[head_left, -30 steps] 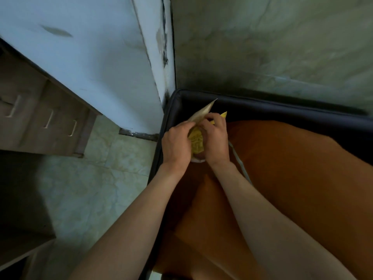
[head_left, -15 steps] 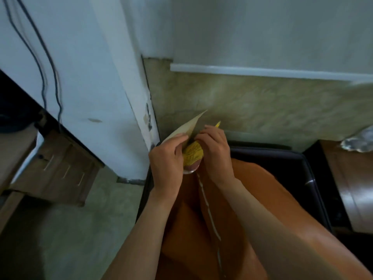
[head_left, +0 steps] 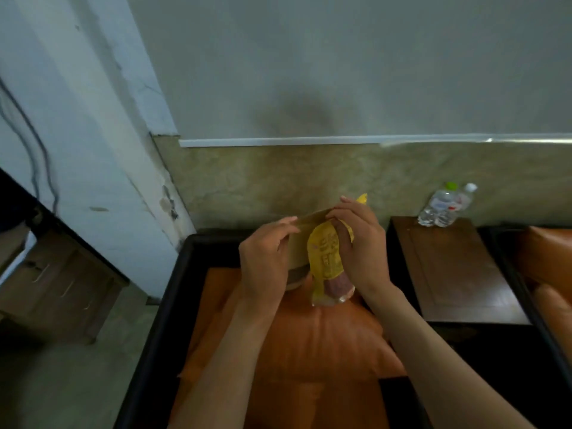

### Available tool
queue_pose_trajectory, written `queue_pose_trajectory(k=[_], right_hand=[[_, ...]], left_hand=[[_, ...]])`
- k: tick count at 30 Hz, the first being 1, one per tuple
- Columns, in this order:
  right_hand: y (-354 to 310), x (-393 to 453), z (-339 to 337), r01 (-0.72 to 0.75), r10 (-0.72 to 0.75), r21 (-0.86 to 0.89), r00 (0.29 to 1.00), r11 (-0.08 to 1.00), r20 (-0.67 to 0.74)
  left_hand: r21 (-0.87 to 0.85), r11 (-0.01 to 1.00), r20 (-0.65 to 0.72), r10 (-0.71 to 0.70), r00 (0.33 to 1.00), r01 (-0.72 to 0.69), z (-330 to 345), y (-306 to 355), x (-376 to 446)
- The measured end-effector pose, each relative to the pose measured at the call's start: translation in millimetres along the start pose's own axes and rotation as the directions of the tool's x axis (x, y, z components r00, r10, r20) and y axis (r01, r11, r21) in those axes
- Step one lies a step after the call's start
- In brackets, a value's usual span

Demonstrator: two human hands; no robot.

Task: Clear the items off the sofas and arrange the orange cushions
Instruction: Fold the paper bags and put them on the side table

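Observation:
Both my hands are raised over a black-framed sofa point(head_left: 173, 292) with an orange cushion point(head_left: 312, 345) on its seat. My right hand point(head_left: 360, 243) pinches a yellow snack packet point(head_left: 326, 261) with a clear bottom, held upright. My left hand point(head_left: 263, 261) pinches a tan paper wrapper point(head_left: 306, 221) right beside the packet; part of it is hidden behind my fingers. A second sofa with orange cushions point(head_left: 548, 267) shows at the right edge.
A dark wooden side table point(head_left: 455, 274) stands between the two sofas, with two plastic water bottles point(head_left: 442, 205) lying at its back. A wooden drawer unit point(head_left: 58, 286) stands on the tiled floor to the left. A wall runs close behind the sofa.
The view has lifted and swung right, bringing the side table, bottles and second sofa into sight. Both hands rose with the packet and wrapper, which now sit further apart.

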State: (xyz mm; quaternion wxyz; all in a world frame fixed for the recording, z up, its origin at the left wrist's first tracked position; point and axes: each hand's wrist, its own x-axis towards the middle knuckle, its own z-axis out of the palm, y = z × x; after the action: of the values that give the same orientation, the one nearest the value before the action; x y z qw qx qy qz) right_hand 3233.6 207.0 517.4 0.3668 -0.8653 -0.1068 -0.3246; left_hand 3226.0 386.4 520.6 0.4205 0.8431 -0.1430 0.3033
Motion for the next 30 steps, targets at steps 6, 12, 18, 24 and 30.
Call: queue_pose_trajectory(k=[6,12,18,24,30], right_hand=[[38.6,-40.4,-114.4,-0.054,0.045,-0.184,0.998,0.981,-0.053],[81.3,-80.0,-188.7,-0.219,0.156,-0.310,0.964,0.925,-0.213],[163.2,-108.7,-254.5,-0.328,0.232,-0.328,0.926,0.886,-0.299],[259.2,-124.0,-289.3,-0.264,0.204,-0.281,0.953,0.923,-0.225],[305.6,-104.8,-307.6,-0.255,0.244,-0.247,0.967,0.935,-0.075]], left_hand=[[-0.131,0.991,0.046,-0.018,0.999,0.024,61.1,78.0,-28.5],[-0.245,0.969,0.140,0.026,0.990,0.009,138.1,133.0,-54.8],[-0.237,0.965,0.219,0.166,0.962,-0.113,221.6,179.9,-71.0],[-0.141,0.984,0.242,0.137,0.960,-0.105,311.4,218.9,-91.9],[-0.038,0.999,0.225,-0.011,0.974,0.020,368.3,238.3,-97.8]])
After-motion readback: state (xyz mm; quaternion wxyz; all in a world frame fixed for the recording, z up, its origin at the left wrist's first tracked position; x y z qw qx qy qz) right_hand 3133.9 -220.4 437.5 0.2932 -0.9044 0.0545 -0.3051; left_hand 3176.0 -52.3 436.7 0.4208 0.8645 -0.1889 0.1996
